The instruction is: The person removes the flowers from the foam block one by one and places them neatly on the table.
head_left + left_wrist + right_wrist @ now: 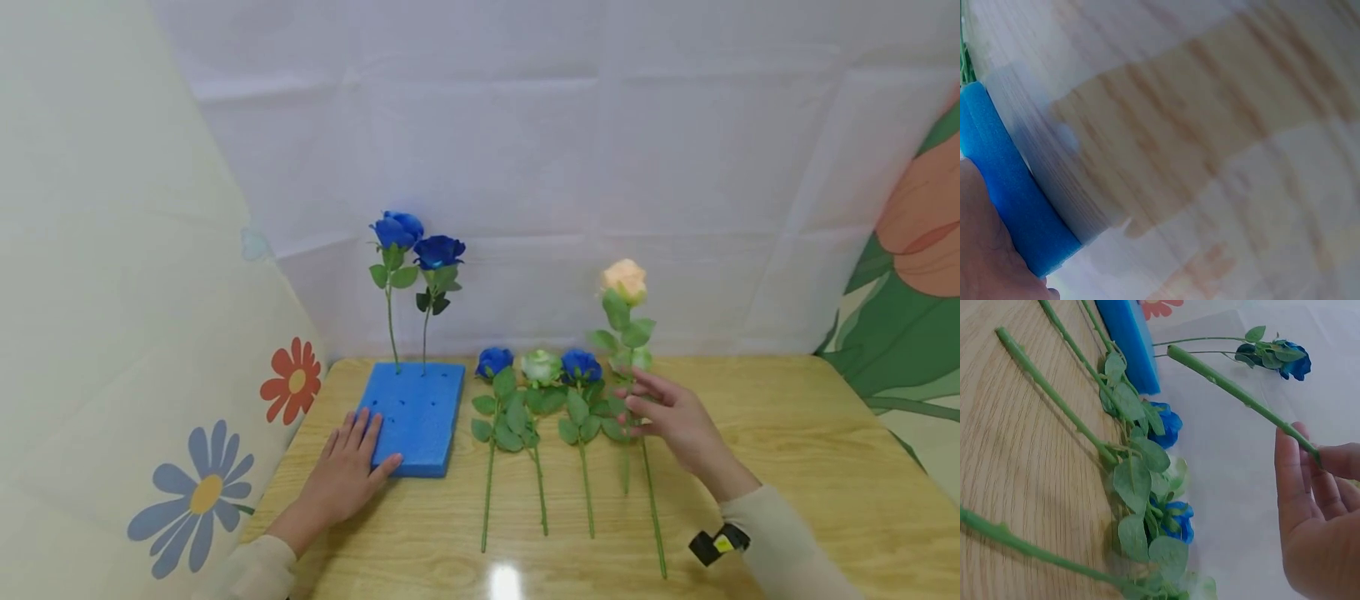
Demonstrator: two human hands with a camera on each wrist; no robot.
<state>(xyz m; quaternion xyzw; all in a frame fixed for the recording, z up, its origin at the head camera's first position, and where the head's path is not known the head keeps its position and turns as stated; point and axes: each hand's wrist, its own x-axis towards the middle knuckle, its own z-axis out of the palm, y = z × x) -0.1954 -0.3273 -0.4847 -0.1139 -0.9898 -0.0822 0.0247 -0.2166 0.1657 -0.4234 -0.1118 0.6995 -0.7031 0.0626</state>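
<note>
Blue foam block [415,417] lies flat on the wooden worktop [787,467], toward its left rear, top face dotted with small holes. Two blue roses [416,242] stand upright in the block's back row, stems side by side, blooms nearly touching, the left one a little taller. Left hand [347,471] rests palm-down with fingers straight and spread, fingertips and thumb lying on the block's near left corner; nothing gripped. Left wrist view shows only the block's blue edge [1013,194] against the palm and blurred wood grain beyond. Right of the block, flowers lie in a row on the worktop, stems pointing toward the person: a blue rose [494,362], a white-green rose [542,367], another blue rose [581,365]. A further loose stem [626,475] lies just right of these; its bloom is hidden behind the right hand. Right hand [675,417] is raised just above the right end of that row and holds a peach rose [624,279] upright, stem pinched between thumb and fingers below the leaves, bloom well above the lying flowers, the lower stem [654,517] slanting down toward the worktop's near edge. Right wrist view confirms the pinch: fingers [1291,481] loosely extended, thumb pressed on the green stem [1235,394]. A white sheet [562,167] hangs behind the worktop; flower-printed cloth [210,467] hangs at the left.
</note>
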